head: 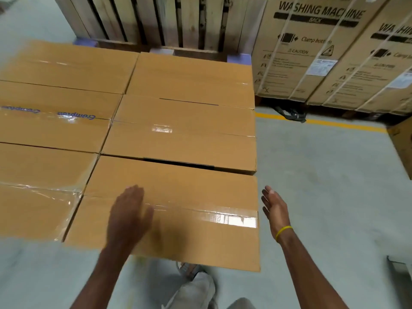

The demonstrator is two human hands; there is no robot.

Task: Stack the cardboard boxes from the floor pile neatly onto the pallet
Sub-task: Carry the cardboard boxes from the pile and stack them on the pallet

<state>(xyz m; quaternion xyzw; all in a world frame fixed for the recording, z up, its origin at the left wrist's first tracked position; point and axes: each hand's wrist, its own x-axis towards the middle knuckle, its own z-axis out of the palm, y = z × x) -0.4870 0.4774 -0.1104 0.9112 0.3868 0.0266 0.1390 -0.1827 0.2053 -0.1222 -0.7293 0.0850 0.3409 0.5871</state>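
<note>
A worker's left hand (128, 216) hovers flat and open over the taped cardboard box (189, 188) at the near right corner of the stacked layer, right hand (275, 207) spread empty beside its end; the box looks stiff and broad, probably best gripped under both short ends.

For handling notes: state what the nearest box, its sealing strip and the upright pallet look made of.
Nearest box: matte brown cardboard, flap seam visible. Sealing strip: clear glossy plastic tape, by its glare. Upright pallet: seemingly bare pale wood slats.
</note>
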